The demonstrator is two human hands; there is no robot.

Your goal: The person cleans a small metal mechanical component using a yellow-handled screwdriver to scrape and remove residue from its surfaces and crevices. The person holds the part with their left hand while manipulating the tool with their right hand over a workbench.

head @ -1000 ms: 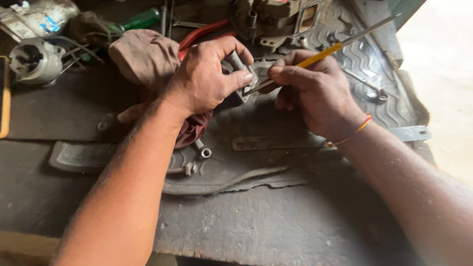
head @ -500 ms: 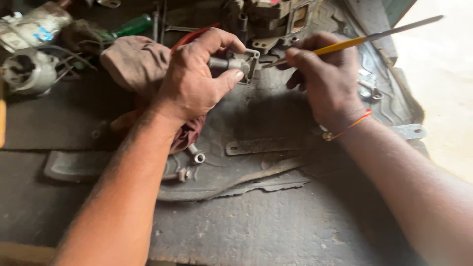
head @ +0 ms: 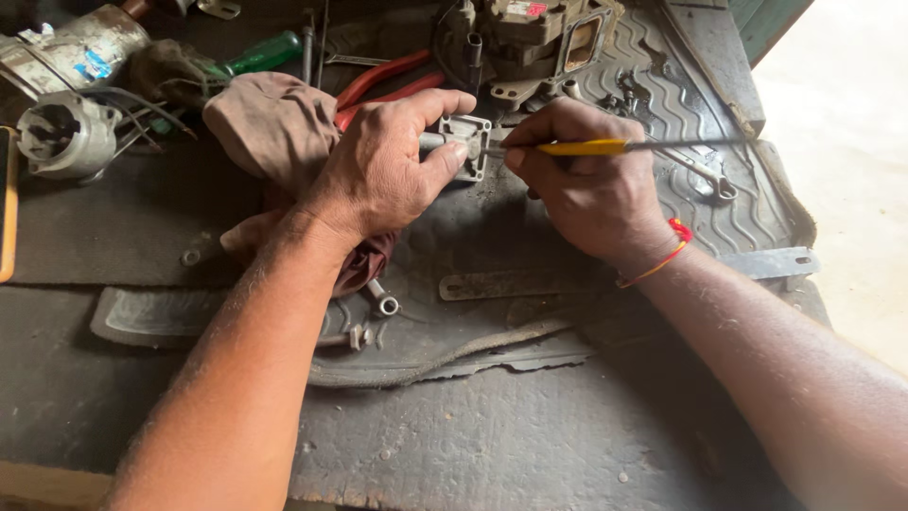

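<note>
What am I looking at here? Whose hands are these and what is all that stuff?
These are one person's two hands, seen from a camera worn on their head, looking down at a dirty workbench with a black rubber mat. The left hand grips a small grey metal part with a square face. The right hand holds a thin tool with a yellow handle, its tip at that part. Around them lie a brown rag, red-handled pliers, a green-handled screwdriver, a bigger engine piece at the top, a round metal housing on the left, and a flat metal strip near the front.
</note>
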